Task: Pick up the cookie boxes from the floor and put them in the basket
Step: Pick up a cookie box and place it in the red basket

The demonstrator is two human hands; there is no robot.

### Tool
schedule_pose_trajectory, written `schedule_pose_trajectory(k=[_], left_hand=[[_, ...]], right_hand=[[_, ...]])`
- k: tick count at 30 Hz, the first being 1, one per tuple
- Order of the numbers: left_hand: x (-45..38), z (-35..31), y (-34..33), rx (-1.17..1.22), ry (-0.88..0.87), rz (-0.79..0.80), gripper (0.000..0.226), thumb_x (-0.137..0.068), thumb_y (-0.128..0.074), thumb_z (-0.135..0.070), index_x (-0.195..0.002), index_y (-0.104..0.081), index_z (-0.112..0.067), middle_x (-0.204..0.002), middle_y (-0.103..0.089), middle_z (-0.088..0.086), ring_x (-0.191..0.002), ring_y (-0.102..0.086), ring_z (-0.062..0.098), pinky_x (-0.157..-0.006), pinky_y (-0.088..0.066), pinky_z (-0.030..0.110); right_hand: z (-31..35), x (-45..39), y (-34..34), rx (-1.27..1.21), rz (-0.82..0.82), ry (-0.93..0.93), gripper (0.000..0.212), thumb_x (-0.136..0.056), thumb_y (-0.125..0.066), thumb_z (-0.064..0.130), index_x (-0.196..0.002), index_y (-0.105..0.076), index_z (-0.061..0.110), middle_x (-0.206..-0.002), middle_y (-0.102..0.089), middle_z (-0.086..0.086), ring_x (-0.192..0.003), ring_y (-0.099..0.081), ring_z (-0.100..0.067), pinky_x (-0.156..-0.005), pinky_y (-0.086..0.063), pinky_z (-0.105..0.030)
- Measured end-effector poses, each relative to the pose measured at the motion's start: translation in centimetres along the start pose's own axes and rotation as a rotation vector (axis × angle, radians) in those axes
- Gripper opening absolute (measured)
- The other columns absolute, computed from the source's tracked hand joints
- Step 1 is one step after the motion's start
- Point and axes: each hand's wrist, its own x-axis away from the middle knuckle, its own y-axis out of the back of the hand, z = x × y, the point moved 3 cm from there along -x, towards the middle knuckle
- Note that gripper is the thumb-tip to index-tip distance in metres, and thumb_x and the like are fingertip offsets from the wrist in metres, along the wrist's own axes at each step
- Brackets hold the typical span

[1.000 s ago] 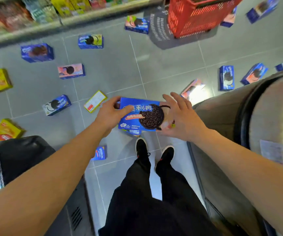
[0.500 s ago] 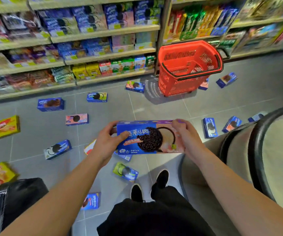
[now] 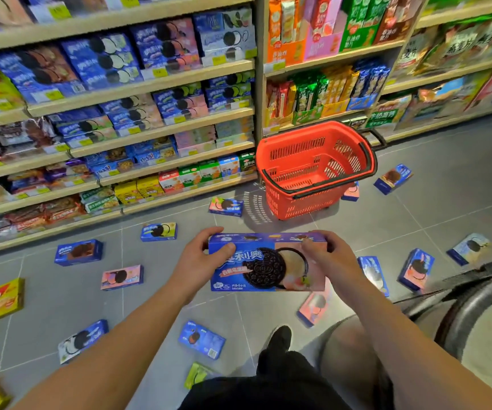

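Fingers of the left hand (image 3: 198, 263) and right hand (image 3: 329, 255) grip the ends of a box (image 3: 268, 263), held short of the empty basket (image 3: 315, 168). It looks light, stiff and crushable, so end grips suit it; more boxes lie around the basket.

A grey tiled floor (image 3: 416, 226) is seen, on which a red basket (image 3: 315, 170) stands before stocked shelves (image 3: 156, 128). Blue and pink cookie boxes (image 3: 122, 277) and yellow boxes (image 3: 0, 300) are scattered flat around it.
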Motion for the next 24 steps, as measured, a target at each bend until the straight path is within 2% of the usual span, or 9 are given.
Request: schedule_pose_trajectory(k=[3,5,9,13,17,20,22,24], left_hand=[[-4.3,-3.7,-2.8,0.029,0.025,0.03,0.045,-0.081,-0.073,-0.031,-0.122,-0.056,-0.03,-0.112,-0.065,0.004,-0.086,-0.071,0.015,-0.072,-0.06,0.035],[-6.8,-5.6,-4.4,0.02,0.043,0.045,0.046,-0.08,-0.074,-0.031,-0.122,-0.055,-0.031,-0.113,-0.064,0.004,-0.087,-0.071,0.019,-0.074,-0.06,0.039],[-12.0,-9.3,-7.3,-0.057,0.008,0.119,0.043,-0.08,-0.074,-0.034,-0.119,-0.055,-0.036,-0.113,-0.063,0.001,-0.088,-0.071,0.017,-0.077,-0.06,0.04],[-18.2,-12.8,-10.2,-0.168,-0.038,0.178,0.042,-0.08,-0.074,-0.037,-0.117,-0.056,-0.035,-0.107,-0.063,-0.008,-0.086,-0.07,0.013,-0.076,-0.06,0.038],[-25.8,-14.7,-13.2,-0.173,-0.05,0.233,0.042,-0.078,-0.075,-0.036,-0.116,-0.057,-0.032,-0.108,-0.065,-0.004,-0.087,-0.071,0.014,-0.077,-0.059,0.041],[-32.7,-16.2,-15.1,-0.189,-0.086,0.289,0.04,-0.079,-0.076,-0.034,-0.115,-0.058,-0.034,-0.109,-0.065,-0.001,-0.092,-0.069,0.015,-0.078,-0.059,0.04],[-37.6,-17.4,-16.3,-0.218,-0.114,0.317,0.041,-0.08,-0.076,-0.03,-0.116,-0.057,-0.034,-0.108,-0.065,-0.004,-0.093,-0.067,0.013,-0.078,-0.058,0.036],[-41.5,-18.6,-17.2,-0.247,-0.126,0.347,0.042,-0.081,-0.075,-0.027,-0.118,-0.056,-0.035,-0.108,-0.063,-0.009,-0.091,-0.066,0.007,-0.075,-0.055,0.029]], right_hand=[[3.2,-4.2,2.9,-0.002,-0.016,0.045,0.027,-0.072,-0.076,0.04,-0.095,-0.068,0.028,-0.098,-0.072,-0.005,-0.091,-0.07,-0.023,-0.082,-0.057,-0.041],[4.9,-6.4,4.6,-0.018,-0.031,0.06,0.028,-0.07,-0.075,0.04,-0.094,-0.069,0.027,-0.095,-0.074,-0.002,-0.09,-0.07,-0.023,-0.081,-0.057,-0.04],[6.5,-10.5,8.0,-0.058,-0.052,0.068,0.024,-0.08,-0.077,0.025,-0.1,-0.067,0.019,-0.095,-0.074,-0.002,-0.09,-0.071,-0.023,-0.08,-0.059,-0.041],[7.8,-15.3,11.0,-0.074,-0.079,0.06,0.031,-0.079,-0.077,0.026,-0.106,-0.065,0.017,-0.101,-0.072,-0.005,-0.091,-0.071,-0.023,-0.081,-0.058,-0.044],[9.2,-21.6,12.9,-0.114,-0.124,0.05,0.025,-0.084,-0.073,0.016,-0.107,-0.063,0.018,-0.104,-0.071,-0.006,-0.089,-0.071,-0.018,-0.072,-0.057,-0.031],[10.8,-27.3,13.9,-0.074,-0.161,0.048,0.036,-0.077,-0.079,0.02,-0.109,-0.062,0.019,-0.105,-0.07,-0.005,-0.085,-0.068,-0.011,-0.068,-0.053,-0.022],[12.1,-31.4,14.6,-0.004,-0.169,0.024,0.04,-0.073,-0.081,0.023,-0.108,-0.062,0.017,-0.103,-0.07,-0.005,-0.084,-0.067,-0.012,-0.069,-0.053,-0.022],[13.2,-34.7,15.1,0.046,-0.16,0.002,0.035,-0.077,-0.08,0.014,-0.106,-0.061,0.014,-0.103,-0.07,-0.009,-0.084,-0.066,-0.016,-0.072,-0.055,-0.028]])
